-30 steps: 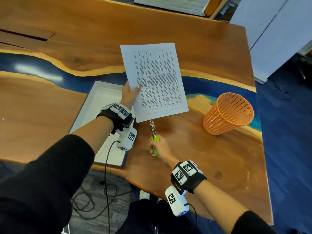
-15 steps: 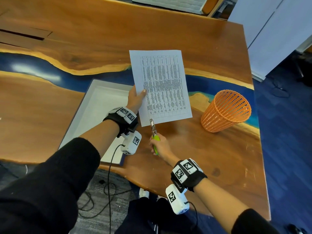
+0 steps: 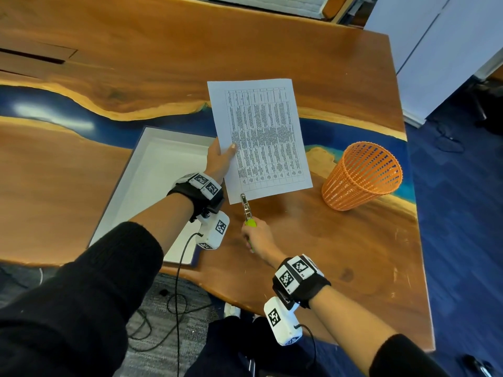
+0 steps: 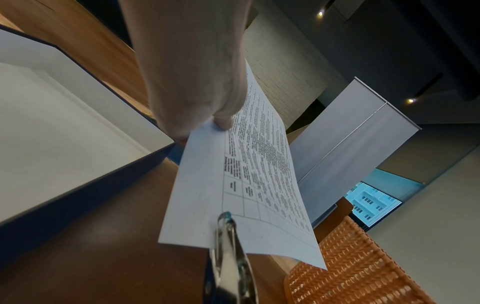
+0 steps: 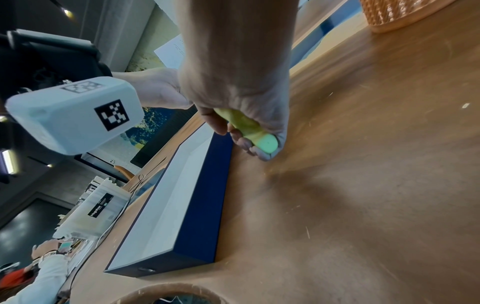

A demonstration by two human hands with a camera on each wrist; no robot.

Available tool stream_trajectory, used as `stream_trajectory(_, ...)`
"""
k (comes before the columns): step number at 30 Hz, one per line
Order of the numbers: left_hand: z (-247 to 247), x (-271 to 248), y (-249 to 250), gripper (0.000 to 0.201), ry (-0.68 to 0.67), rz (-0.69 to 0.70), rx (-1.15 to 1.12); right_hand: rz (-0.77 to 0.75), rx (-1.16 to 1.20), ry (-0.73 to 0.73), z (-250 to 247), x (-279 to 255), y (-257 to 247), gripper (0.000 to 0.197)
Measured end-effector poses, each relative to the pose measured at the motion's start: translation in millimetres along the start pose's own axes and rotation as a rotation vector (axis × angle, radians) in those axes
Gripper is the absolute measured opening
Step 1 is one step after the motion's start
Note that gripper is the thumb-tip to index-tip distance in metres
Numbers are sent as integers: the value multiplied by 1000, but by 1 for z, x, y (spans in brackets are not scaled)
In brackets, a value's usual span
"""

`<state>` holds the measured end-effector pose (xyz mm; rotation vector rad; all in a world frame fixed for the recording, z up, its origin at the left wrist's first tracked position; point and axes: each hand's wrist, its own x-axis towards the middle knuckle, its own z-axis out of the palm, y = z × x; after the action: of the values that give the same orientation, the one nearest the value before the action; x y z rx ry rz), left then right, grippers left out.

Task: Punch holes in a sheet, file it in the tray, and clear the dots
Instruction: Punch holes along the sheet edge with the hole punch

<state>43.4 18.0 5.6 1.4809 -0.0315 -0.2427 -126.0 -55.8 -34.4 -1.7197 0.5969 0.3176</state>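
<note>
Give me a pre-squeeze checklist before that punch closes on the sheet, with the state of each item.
1. Sheet held steady: ok, left hand pinches its left edge.
2. Punch gripped: ok, right hand wraps the green handle.
3. Punch head over the paper: ok, its tip overlaps the near edge in the left wrist view.
4. Paper seated fully between the jaws: cannot tell.
5. Tray ready for filing: ok, open beside the left hand.
6. Basket upright for the dots: not ok, it is tilted.
</note>
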Motion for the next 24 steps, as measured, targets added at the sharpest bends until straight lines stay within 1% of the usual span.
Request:
stream_trajectory(4,2,0,-2,43,0,-20,-16,15,2,5,-1,0,1,7)
stream_trajectory(7,2,0,-6,43,-11,-32,-12,41,-2,13,0,0,2,14)
stream_trajectory(12,4,-4,-22,44,-3,-70,2,97,-55,34,5,-2,13,4)
stream_trajectory(17,6,-10,-41,46,-32,-100,13,131,-97,55,8,-4,29,7)
stream_trajectory(23,11,-14,-54,47,-63,-142,15,133,-135,78,5,-11,34,4)
stream_trajectory(24,11,-14,-55,47,-67,-152,19,140,-138,76,5,-11,35,8)
